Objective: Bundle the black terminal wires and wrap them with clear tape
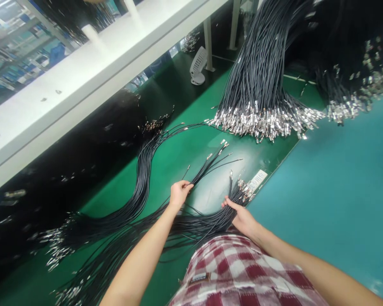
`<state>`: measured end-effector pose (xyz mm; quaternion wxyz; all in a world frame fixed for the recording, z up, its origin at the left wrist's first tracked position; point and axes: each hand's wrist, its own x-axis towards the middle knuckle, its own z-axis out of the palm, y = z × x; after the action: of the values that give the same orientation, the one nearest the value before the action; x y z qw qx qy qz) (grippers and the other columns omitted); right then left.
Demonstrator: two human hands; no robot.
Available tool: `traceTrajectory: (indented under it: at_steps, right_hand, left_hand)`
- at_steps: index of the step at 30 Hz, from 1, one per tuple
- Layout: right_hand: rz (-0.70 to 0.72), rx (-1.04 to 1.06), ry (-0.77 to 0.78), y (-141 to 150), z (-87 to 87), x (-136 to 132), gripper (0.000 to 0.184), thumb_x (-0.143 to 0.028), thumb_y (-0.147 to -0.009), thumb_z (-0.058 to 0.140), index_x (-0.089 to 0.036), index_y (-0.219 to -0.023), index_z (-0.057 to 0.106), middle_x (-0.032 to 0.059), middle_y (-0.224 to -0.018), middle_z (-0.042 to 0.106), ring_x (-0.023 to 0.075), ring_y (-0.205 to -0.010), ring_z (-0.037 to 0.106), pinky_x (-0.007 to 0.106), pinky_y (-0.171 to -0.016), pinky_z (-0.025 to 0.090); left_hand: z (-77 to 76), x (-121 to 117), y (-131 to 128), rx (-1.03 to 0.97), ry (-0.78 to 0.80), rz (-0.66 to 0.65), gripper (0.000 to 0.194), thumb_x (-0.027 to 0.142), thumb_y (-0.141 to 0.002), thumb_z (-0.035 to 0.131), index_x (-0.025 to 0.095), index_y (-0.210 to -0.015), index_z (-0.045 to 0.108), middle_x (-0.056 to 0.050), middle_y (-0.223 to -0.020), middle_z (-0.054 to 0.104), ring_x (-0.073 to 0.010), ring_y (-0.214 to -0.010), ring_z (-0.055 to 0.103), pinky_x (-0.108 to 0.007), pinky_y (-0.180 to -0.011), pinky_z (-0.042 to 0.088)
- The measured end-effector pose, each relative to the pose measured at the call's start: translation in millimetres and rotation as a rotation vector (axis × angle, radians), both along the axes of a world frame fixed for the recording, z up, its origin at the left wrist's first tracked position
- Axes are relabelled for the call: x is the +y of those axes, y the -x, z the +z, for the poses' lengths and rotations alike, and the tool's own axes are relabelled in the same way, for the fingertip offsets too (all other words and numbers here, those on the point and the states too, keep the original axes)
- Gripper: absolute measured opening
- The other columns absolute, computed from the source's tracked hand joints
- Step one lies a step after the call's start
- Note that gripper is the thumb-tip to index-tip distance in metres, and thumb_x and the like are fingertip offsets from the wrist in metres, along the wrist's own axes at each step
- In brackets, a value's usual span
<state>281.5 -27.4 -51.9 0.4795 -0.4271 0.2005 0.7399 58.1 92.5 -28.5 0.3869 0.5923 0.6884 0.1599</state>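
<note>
Near the centre of the frame, the left hand (181,192) was pinched closed around a small bunch of cables (204,170), their tips fanning toward upper right; a light, even hold, I judged, would best keep those strands from splaying. The right hand (241,216), part-curled, rested at the end of the thicker bundle (207,223), though I couldn't tell whether it gripped anything; that bundle lay on the green desk (169,163), just below the left hand.
</note>
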Motion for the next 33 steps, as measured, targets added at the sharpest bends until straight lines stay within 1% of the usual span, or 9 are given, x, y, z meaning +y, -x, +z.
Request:
traceTrajectory:
  at_steps: [2, 5, 12, 17, 21, 23, 26, 29, 33]
  right_hand:
    - [0.004, 0.001, -0.007, -0.3, 0.7, 0.2, 0.027, -0.014, -0.067, 0.084, -0.016, -0.090, 0.072, 0.0015, -0.074, 0.070, 0.0138, -0.067, 0.065, 0.025, -0.065, 0.056]
    - [0.004, -0.008, -0.018, -0.5, 1.0, 0.0, 0.028, -0.015, -0.065, 0.085, -0.016, -0.089, 0.071, 0.0010, -0.074, 0.069, 0.0135, -0.066, 0.065, 0.024, -0.064, 0.056]
    - [0.018, -0.047, -0.067, 1.2, 3.8, -1.4, 0.031, -0.017, -0.067, 0.085, -0.018, -0.096, 0.074, 0.0005, -0.071, 0.069, 0.0132, -0.066, 0.063, 0.023, -0.062, 0.055]
    - [0.066, -0.092, -0.214, 2.0, 13.5, 1.4, 0.048, -0.020, -0.061, 0.088, -0.020, -0.107, 0.073, 0.0020, -0.099, 0.074, 0.0111, -0.069, 0.062, 0.023, -0.069, 0.054]
    - [0.093, -0.133, -0.264, 1.3, 12.2, -0.2, 0.041, -0.026, -0.061, 0.089, -0.016, -0.098, 0.075, 0.0055, -0.105, 0.073, 0.0156, -0.086, 0.065, 0.026, -0.079, 0.052]
    - [0.101, -0.096, -0.219, 0.8, 8.3, -2.3, 0.033, -0.029, -0.062, 0.088, -0.015, -0.089, 0.075, 0.0056, -0.096, 0.074, 0.0172, -0.086, 0.066, 0.028, -0.081, 0.052]
    - [0.048, -0.035, -0.122, 1.2, 3.2, -3.6, 0.023, -0.024, -0.064, 0.087, -0.016, -0.079, 0.073, 0.0041, -0.083, 0.074, 0.0175, -0.080, 0.067, 0.030, -0.081, 0.053]
    - [-0.004, -0.037, -0.056, 2.4, 1.4, -1.6, 0.019, -0.019, -0.065, 0.085, -0.017, -0.078, 0.072, 0.0027, -0.078, 0.072, 0.0164, -0.074, 0.066, 0.029, -0.074, 0.054]
    - [-0.002, 0.005, -0.063, 2.1, 0.4, 1.0, 0.017, -0.020, -0.067, 0.084, -0.015, -0.078, 0.071, 0.0024, -0.075, 0.071, 0.0151, -0.069, 0.065, 0.028, -0.069, 0.055]
  left_hand:
    - [-0.1, -2.2, 2.1, -0.099, 0.014, 0.035, 0.020, 0.035, -0.076, 0.070, 0.015, -0.078, 0.073, -0.003, -0.070, 0.071, -0.0165, -0.065, 0.064, -0.028, -0.068, 0.050]
    - [1.4, -3.6, 4.0, -0.128, -0.127, 0.057, 0.024, 0.040, -0.071, 0.073, 0.016, -0.073, 0.074, -0.006, -0.079, 0.074, -0.0195, -0.077, 0.066, -0.030, -0.074, 0.050]
    - [26.8, -23.3, 5.9, -0.323, -0.033, -0.039, 0.040, 0.050, -0.083, 0.058, 0.014, -0.076, 0.071, 0.002, -0.052, 0.053, -0.0105, -0.050, 0.046, -0.023, -0.053, 0.037]
    - [41.8, -77.0, -33.7, -0.266, 0.049, -0.162, 0.037, 0.043, -0.090, 0.052, 0.014, -0.074, 0.068, 0.001, -0.056, 0.054, -0.0115, -0.055, 0.047, -0.024, -0.055, 0.036]
    - [39.7, -107.8, -73.4, -0.141, -0.014, -0.341, 0.035, 0.031, -0.096, 0.045, 0.015, -0.071, 0.064, -0.001, -0.065, 0.059, -0.0133, -0.062, 0.052, -0.026, -0.063, 0.039]
    - [37.0, -103.3, -78.1, -0.091, -0.053, -0.436, 0.036, 0.029, -0.097, 0.043, 0.016, -0.072, 0.065, -0.003, -0.071, 0.061, -0.0147, -0.068, 0.055, -0.027, -0.069, 0.042]
    - [28.1, -70.4, -68.5, 0.033, -0.133, -0.507, 0.034, 0.030, -0.097, 0.045, 0.016, -0.075, 0.066, -0.005, -0.078, 0.062, -0.0176, -0.078, 0.058, -0.030, -0.078, 0.045]
    - [9.8, -25.9, -58.5, 0.293, -0.199, -0.488, 0.013, 0.021, -0.092, 0.054, 0.014, -0.093, 0.065, -0.010, -0.096, 0.063, -0.0227, -0.096, 0.059, -0.034, -0.087, 0.046]
    - [-14.9, 8.8, -60.6, 0.594, -0.134, -0.547, 0.014, 0.009, -0.089, 0.050, 0.012, -0.097, 0.061, -0.016, -0.107, 0.061, -0.0264, -0.100, 0.058, -0.037, -0.087, 0.046]
